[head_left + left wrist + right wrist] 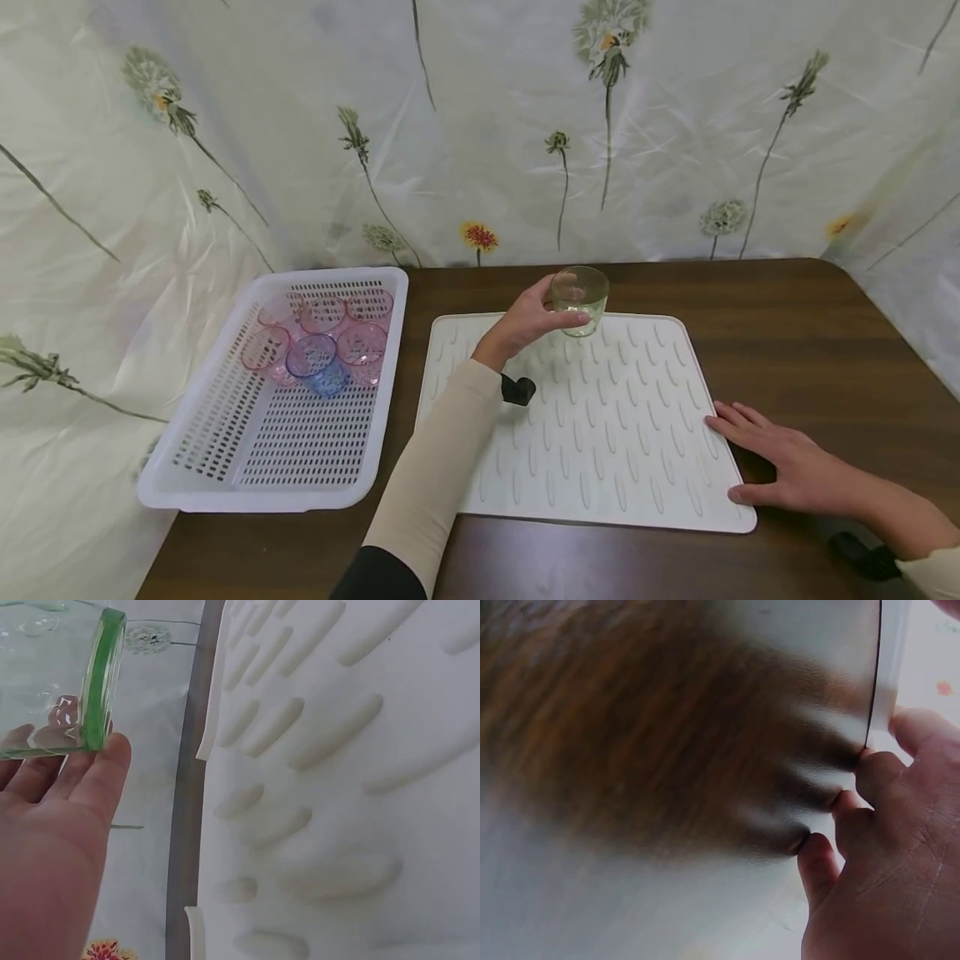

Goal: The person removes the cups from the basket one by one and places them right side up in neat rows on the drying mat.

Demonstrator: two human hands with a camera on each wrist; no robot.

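Note:
My left hand (pixel 525 323) grips a clear, green-tinted glass (pixel 582 302) over the far edge of a white ridged drying mat (pixel 600 433). In the left wrist view the thick green base of the glass faces the mat, and the fingers curl round its side. At the mat's right edge, my right hand (pixel 795 462) rests with fingers spread, its thumb and fingertips touching the rim. The right wrist view has these fingertips (pixel 821 855) on the dark tabletop's reflective surface beside the mat's edge.
To the left stands a white perforated plastic basket (pixel 273 500). Several pink glasses (pixel 363 346) and one blue glass (pixel 318 367) stand in its far part. All this is on a dark wooden table (pixel 795 333), with a flowered curtain (pixel 487 150) behind.

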